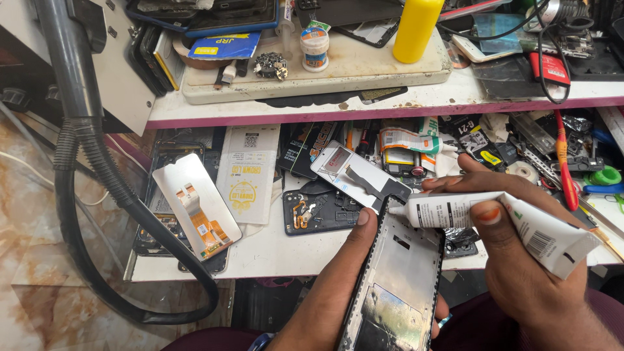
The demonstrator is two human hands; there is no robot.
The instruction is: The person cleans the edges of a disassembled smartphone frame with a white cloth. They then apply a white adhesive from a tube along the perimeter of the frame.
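One phone frame (398,286); one glue tube (494,218)

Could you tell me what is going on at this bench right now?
A person holds a phone frame upright in the left hand. The right hand squeezes a white glue tube, its black nozzle at the frame's top edge. On the worktop behind lie a screen panel with an orange flex cable, an opened phone and other parts.
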